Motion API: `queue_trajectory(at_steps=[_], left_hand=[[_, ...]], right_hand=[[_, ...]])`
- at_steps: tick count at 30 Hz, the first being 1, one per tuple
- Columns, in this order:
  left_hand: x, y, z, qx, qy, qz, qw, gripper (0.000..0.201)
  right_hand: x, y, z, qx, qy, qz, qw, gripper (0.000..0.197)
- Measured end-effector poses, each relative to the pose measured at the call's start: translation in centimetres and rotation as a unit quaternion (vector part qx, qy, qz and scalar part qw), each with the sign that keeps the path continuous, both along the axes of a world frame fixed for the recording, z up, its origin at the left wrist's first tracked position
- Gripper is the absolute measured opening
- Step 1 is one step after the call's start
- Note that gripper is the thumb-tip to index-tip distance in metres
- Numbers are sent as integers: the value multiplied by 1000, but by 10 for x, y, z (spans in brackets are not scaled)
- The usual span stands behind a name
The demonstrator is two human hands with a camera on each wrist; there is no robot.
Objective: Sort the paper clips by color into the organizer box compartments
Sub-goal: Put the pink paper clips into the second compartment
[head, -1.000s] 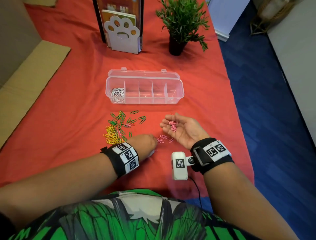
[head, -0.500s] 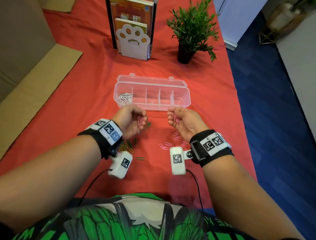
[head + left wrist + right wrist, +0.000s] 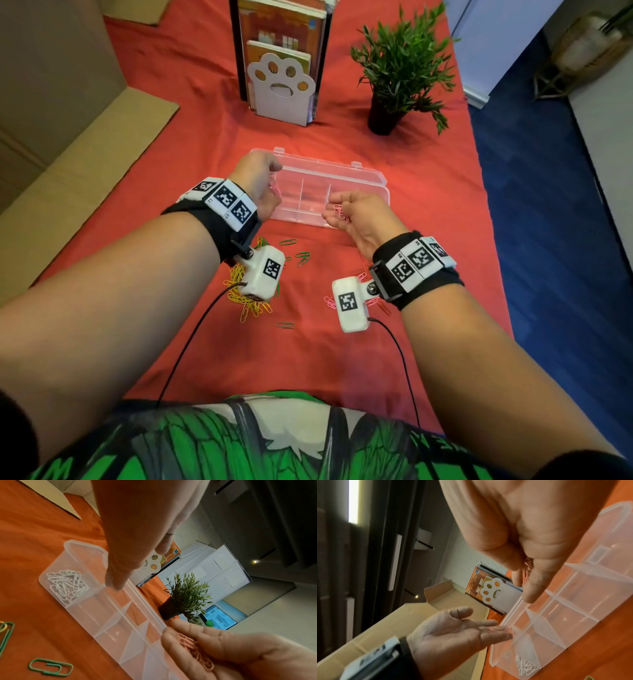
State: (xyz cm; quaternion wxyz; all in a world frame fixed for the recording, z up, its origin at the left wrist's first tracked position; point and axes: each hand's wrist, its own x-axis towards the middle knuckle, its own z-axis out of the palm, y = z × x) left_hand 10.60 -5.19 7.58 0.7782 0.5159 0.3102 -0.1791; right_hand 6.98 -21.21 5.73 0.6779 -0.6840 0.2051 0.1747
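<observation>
Both hands are up over the organizer box (image 3: 363, 178) now, off the cloth: right hand (image 3: 359, 214) cups pink clips (image 3: 339, 211) above its near rim, left hand (image 3: 258, 185) hangs loose, fingers apart, seemingly empty. Drop looks imminent.

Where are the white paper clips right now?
The white paper clips lie in the end compartment of the clear organizer box, on the person's left. In the head view the left hand hides them.

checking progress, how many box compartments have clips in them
1: the left-end compartment, holding white clips. Middle ones look empty; the right hand, holding pink clips, hides the right end.
</observation>
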Motion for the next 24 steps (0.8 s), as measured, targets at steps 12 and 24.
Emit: queue_trajectory(at_steps=[12, 24], left_hand=[[-18, 25, -16, 189, -101, 24, 976, 23], [-97, -2, -66, 370, -178, -258, 875, 12]], right_hand=[[42, 58, 6, -242, -105, 168, 950, 48], [-19, -34, -21, -322, -89, 107, 936, 32]])
